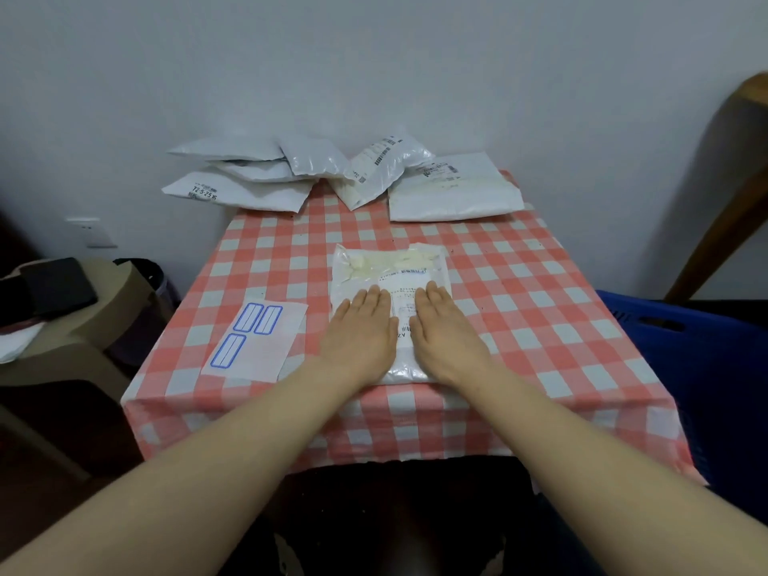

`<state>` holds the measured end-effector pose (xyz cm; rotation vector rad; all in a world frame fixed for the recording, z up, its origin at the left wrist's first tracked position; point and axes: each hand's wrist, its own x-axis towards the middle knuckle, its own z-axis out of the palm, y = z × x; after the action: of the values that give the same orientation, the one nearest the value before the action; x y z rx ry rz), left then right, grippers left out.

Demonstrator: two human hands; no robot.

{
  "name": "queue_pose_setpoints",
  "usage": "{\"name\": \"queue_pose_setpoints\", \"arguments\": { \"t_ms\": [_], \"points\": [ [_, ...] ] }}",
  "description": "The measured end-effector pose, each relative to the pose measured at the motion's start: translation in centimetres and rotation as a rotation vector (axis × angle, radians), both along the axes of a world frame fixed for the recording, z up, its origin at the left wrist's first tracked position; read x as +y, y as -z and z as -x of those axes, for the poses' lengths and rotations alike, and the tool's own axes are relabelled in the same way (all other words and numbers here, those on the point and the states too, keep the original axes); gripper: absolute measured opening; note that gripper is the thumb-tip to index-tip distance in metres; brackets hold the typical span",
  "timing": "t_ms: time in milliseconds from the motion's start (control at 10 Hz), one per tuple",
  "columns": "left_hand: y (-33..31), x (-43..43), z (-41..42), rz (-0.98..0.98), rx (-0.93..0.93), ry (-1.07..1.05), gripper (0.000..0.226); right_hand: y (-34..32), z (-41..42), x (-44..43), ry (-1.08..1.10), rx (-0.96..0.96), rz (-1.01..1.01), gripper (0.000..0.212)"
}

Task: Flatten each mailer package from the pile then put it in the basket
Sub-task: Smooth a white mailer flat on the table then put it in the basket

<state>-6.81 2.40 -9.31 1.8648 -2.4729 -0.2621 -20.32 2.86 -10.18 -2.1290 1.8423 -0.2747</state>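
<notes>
A white mailer package point(390, 268) with a printed label lies flat near the front middle of the table. My left hand point(359, 330) and my right hand point(446, 332) press on its near half side by side, palms down, fingers straight. A pile of several white and grey mailers point(328, 172) sits along the far edge of the table against the wall. The blue basket point(681, 347) stands on the right, below the table's edge.
The table wears a red-and-white checked cloth point(519, 284). A white sheet with blue-framed labels point(255, 340) lies front left. A tan stool with a dark object point(62, 293) stands at left. A wooden chair back point(723, 193) rises at right.
</notes>
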Motion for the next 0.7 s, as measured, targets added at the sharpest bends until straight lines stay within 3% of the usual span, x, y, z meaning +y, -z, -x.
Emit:
{"name": "queue_pose_setpoints", "arguments": {
  "t_ms": [200,700],
  "points": [
    [0.3,-0.03,0.6,0.007,-0.058,-0.022,0.054,0.19,-0.43,0.09,0.003,0.13,0.028,0.054],
    [0.44,-0.12,0.39,-0.009,-0.026,-0.021,0.054,-0.2,-0.6,0.04,0.007,0.123,0.022,0.053]
  ]
}}
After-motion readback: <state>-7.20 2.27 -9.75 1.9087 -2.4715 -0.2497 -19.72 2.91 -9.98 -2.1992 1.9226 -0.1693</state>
